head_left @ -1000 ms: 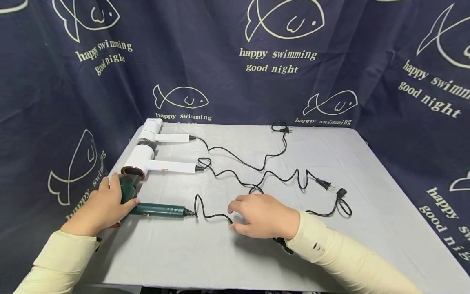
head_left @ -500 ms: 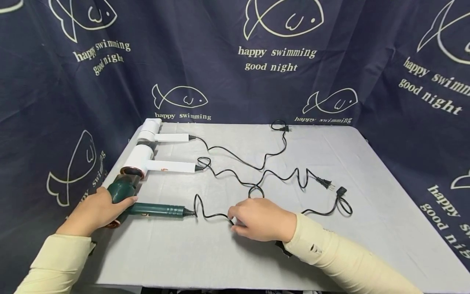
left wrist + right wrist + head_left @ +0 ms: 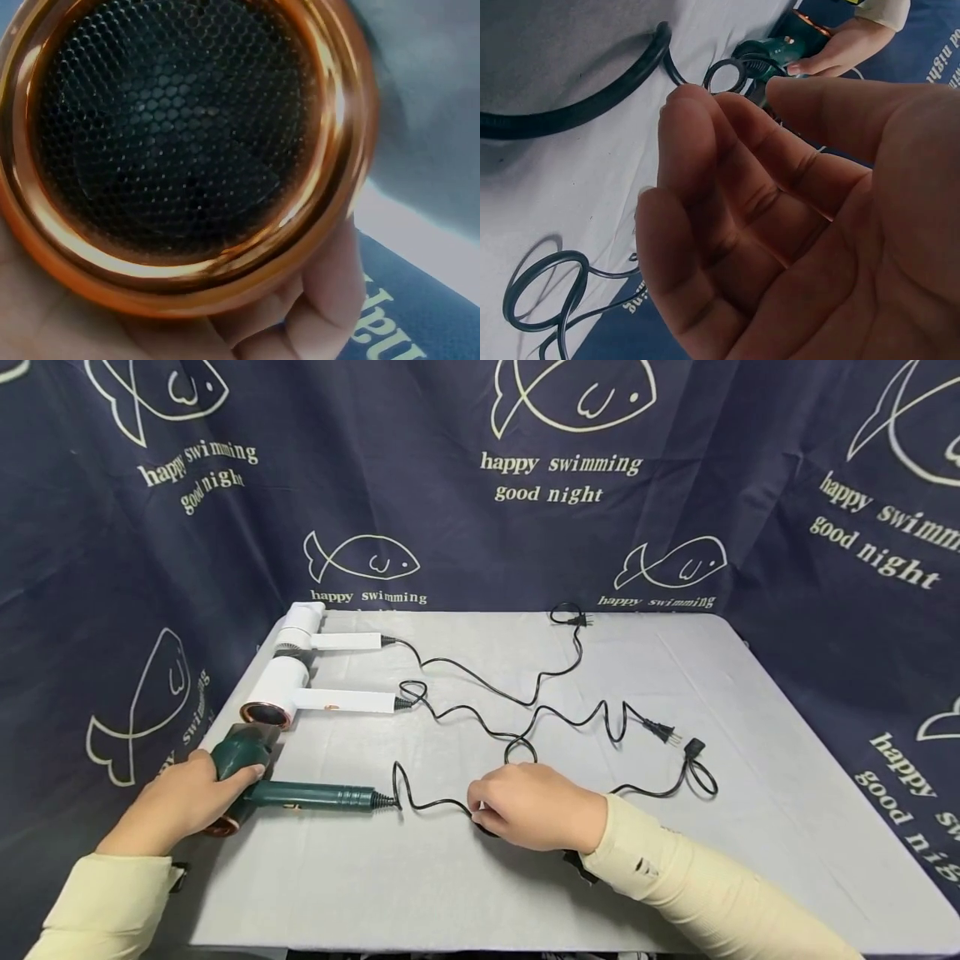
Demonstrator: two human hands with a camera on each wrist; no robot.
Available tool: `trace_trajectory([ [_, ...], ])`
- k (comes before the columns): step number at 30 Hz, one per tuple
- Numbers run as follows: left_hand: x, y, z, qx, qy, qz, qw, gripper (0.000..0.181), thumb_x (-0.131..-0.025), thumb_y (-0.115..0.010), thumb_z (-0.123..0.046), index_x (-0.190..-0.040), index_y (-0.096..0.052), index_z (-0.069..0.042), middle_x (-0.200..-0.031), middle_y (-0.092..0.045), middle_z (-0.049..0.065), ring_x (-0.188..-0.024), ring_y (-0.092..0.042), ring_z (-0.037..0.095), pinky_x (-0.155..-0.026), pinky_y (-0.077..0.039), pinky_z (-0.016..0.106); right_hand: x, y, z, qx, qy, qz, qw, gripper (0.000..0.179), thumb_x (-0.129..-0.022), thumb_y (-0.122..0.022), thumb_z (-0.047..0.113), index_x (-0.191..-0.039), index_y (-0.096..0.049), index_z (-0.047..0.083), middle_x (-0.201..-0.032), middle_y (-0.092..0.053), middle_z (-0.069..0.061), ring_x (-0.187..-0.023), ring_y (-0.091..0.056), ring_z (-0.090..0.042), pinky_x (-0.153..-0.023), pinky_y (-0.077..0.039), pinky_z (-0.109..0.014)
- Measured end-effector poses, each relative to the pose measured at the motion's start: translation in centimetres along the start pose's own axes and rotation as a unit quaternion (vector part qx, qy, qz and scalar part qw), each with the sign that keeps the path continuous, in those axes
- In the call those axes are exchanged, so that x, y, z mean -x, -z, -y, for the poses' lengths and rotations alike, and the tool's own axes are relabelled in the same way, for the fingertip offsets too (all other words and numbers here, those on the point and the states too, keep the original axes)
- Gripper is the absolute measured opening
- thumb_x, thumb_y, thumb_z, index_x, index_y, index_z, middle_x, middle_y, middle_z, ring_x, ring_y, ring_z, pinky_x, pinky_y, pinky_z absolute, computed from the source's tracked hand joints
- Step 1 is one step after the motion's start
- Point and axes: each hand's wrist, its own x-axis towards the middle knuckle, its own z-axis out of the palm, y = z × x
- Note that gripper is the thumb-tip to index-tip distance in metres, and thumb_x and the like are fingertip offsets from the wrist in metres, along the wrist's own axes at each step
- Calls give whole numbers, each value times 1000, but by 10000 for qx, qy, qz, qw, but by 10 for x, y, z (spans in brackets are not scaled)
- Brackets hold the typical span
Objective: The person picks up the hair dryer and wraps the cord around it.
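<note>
My left hand (image 3: 180,797) grips the head of a green hair dryer (image 3: 318,796), which lies at the table's left edge. Copper ring and dark mesh of the dryer's round end (image 3: 184,150) fill most of the left wrist view, with fingers around it. Out from the handle's tip runs a black cord (image 3: 423,805) to my right hand (image 3: 536,808). In the right wrist view, its fingers (image 3: 682,142) curve loosely and a gap parts them from the thumb. The cord passes just beyond the fingertips there; I see no pinch on it. Part of the cord is hidden under that hand.
Two white hair dryers, a nearer one (image 3: 348,701) and a farther one (image 3: 345,642), lie above the green one on the grey-covered table (image 3: 360,885). Their black cords wind rightward to plugs (image 3: 660,731). Another plug (image 3: 694,747) lies by a cord loop. Printed dark blue cloth (image 3: 465,568) encloses the table.
My left hand and the green hair dryer have moved slightly left and toward me, away from the nearer white dryer. The right hand's thumb and fingers have come closer together at the cord.
</note>
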Motion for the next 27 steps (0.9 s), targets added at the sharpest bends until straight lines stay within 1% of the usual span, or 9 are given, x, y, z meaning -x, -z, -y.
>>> trace_trajectory([
  [2, 3, 2, -1, 38, 37, 35, 10000, 109, -98, -40, -72, -123, -37, 34, -96, -60, 41, -83, -62, 47, -66, -51, 56, 0, 1, -1, -41, -32, 5, 10000, 10, -95, -65, 17, -90, -70, 23, -87, -68, 15, -71, -57, 1, -66, -53, -25],
  [5, 6, 6, -5, 102, 36, -22, 9999, 108, -97, -41, -73, -123, -38, 32, -97, -59, 40, -84, -61, 47, -66, -51, 55, 0, 2, -3, -122, -75, -25, 9999, 13, -93, -63, 13, -92, -71, 23, -89, -69, 14, -72, -58, 1, -69, -55, -26],
  [7, 9, 9, -8, 170, -10, -140, 9998, 106, -97, -42, -73, -123, -40, 30, -96, -59, 38, -83, -61, 45, -65, -50, 53, 0, 4, -4, -134, -102, -75, 9998, 15, -92, -62, 12, -94, -72, 23, -90, -69, 15, -73, -59, 2, -70, -55, -25],
  [10, 14, 14, -15, 287, -58, -368, 9989, 102, -97, -45, -72, -122, -42, 26, -93, -61, 35, -78, -61, 41, -62, -49, 50, -1, 8, -6, -115, -109, -151, 9998, 15, -91, -62, 13, -96, -73, 23, -88, -68, 15, -72, -57, 2, -67, -53, -23],
  [13, 18, 18, -22, 386, -77, -523, 9979, 100, -96, -46, -73, -124, -42, 24, -92, -62, 34, -74, -62, 39, -60, -49, 49, -1, 14, -8, -101, -161, -202, 9996, 11, -94, -64, 19, -99, -73, 22, -89, -67, 15, -70, -56, 2, -64, -49, -22],
  [19, 19, 30, -41, 574, -262, -779, 9950, 97, -97, -46, -72, -129, -43, 20, -102, -62, 34, -81, -65, 42, -62, -49, 48, 1, 32, -10, -189, -383, -381, 9984, 12, -98, -67, 30, -104, -73, 22, -88, -66, 17, -71, -57, 2, -67, -51, -24],
  [24, 17, 43, -59, 860, -416, -968, 9907, 93, -97, -46, -71, -131, -43, 16, -101, -67, 29, -86, -68, 40, -66, -50, 48, 3, 45, -13, -208, -407, -617, 9970, 15, -98, -67, 30, -107, -74, 21, -88, -66, 17, -70, -57, 2, -69, -52, -25],
  [25, 17, 45, -63, 923, -457, -1011, 9895, 93, -97, -46, -71, -132, -43, 15, -100, -67, 28, -87, -68, 39, -66, -50, 46, 3, 47, -14, -231, -404, -651, 9968, 15, -98, -67, 30, -108, -73, 21, -89, -66, 17, -69, -56, 2, -69, -51, -24],
  [27, 16, 51, -71, 1040, -517, -1067, 9875, 94, -97, -46, -71, -136, -40, 14, -91, -73, 17, -90, -70, 37, -67, -49, 41, 3, 51, -14, -225, -410, -724, 9963, 15, -98, -67, 30, -109, -72, 21, -90, -66, 18, -68, -55, 2, -69, -51, -24],
])
